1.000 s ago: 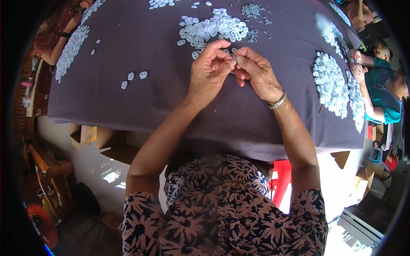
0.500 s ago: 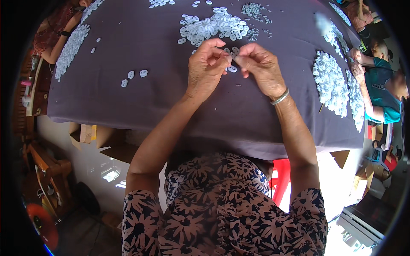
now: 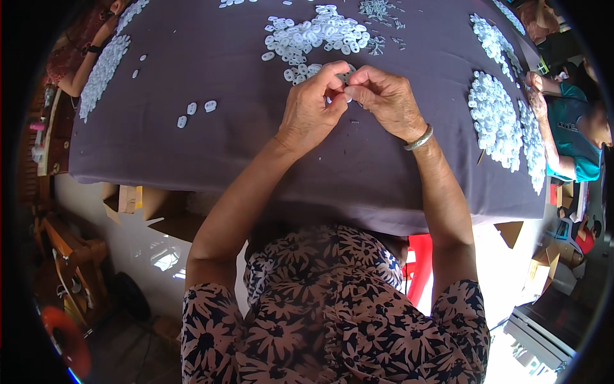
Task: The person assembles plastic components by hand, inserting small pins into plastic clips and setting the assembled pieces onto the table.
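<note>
My left hand [image 3: 313, 105] and my right hand [image 3: 389, 102] meet above the dark tablecloth, thumbs and forefingers pinched tip to tip. Whatever lies between the fingertips is too small and covered to name. Pale bits of white oval pieces show around and behind the fingers. A small cluster of white oval plastic pieces [image 3: 298, 73] lies just beyond my left hand. Past it spreads a larger heap of the same pieces [image 3: 313, 35], each with small dark holes. Thin grey pins [image 3: 377, 9] are scattered behind that heap, to its right. A metal bangle [image 3: 419, 138] circles my right wrist.
A few loose white pieces [image 3: 210, 106] lie on the tablecloth [image 3: 256, 150] to the left. Big piles of white pieces stand at the right [image 3: 495, 121] and far left [image 3: 105, 70]. A co-worker's hand [image 3: 537, 105] is by the right pile; another person's arm [image 3: 80, 77] is at the left.
My hands have drawn closer together, and the left fingers have closed in toward the right ones. The view has shifted slightly, so the heaps sit a little higher.
</note>
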Demonstrator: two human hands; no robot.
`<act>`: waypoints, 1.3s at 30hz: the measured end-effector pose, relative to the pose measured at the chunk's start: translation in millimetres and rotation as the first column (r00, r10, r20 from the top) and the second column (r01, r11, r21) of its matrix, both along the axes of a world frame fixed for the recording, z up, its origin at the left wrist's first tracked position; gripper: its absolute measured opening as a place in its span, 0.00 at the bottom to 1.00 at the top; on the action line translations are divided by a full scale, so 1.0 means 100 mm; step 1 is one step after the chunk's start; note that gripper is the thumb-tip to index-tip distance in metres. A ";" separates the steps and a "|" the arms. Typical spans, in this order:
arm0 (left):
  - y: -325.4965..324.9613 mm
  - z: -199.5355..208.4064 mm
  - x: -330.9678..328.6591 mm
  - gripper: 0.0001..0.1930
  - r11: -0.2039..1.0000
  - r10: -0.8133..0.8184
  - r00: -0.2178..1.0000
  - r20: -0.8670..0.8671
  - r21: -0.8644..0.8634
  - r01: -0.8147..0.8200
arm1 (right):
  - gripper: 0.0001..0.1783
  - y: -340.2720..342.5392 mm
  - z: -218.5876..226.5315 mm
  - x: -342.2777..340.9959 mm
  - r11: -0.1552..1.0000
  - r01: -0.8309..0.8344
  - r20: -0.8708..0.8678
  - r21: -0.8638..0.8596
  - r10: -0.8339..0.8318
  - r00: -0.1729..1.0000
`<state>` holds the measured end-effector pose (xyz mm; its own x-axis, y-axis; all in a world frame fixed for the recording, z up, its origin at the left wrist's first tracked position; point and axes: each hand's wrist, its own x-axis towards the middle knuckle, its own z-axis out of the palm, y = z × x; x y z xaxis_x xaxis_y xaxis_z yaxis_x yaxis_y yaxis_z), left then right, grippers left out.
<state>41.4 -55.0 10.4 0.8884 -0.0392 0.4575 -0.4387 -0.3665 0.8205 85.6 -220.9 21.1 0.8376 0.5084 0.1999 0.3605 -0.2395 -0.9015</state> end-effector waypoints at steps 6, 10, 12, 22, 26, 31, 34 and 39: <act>0.13 -0.12 0.12 0.12 0.960 0.098 0.995 -0.013 -0.261 -0.098 | 0.03 -0.11 0.02 0.10 0.994 0.099 0.078 0.046 -0.102 0.992; 0.37 0.15 0.17 0.11 0.894 0.093 0.991 -0.099 -0.430 -0.127 | 0.03 -0.19 0.00 0.14 0.997 0.081 0.089 -0.016 -0.079 0.993; 0.50 0.35 0.12 0.10 0.886 0.102 0.987 -0.123 -0.439 -0.147 | 0.03 -0.13 0.00 0.10 0.999 0.046 0.085 -0.004 -0.045 0.995; 0.71 0.25 -0.39 0.09 0.842 0.121 0.939 -0.323 -0.467 -0.269 | 0.06 0.20 0.04 -0.08 0.991 -0.039 0.282 -0.126 0.074 0.957; 0.69 0.16 -0.42 0.23 0.811 0.142 0.900 -0.412 -0.472 -0.344 | 0.06 0.39 0.06 -0.09 0.973 -0.071 0.503 -0.221 0.176 0.846; 0.68 0.08 -0.41 0.26 0.829 0.218 0.935 -0.279 -0.453 -0.328 | 0.07 0.50 0.08 -0.03 0.917 -0.047 0.424 -0.397 0.229 0.877; 0.66 0.08 -0.42 0.26 0.806 0.185 0.942 -0.280 -0.505 -0.308 | 0.07 0.55 0.09 -0.02 0.913 -0.055 0.391 -0.405 0.228 0.892; 0.58 0.06 -0.39 0.15 0.863 0.117 0.965 -0.234 -0.457 -0.216 | 0.05 0.51 0.06 -0.03 0.942 -0.079 0.424 -0.325 0.220 0.879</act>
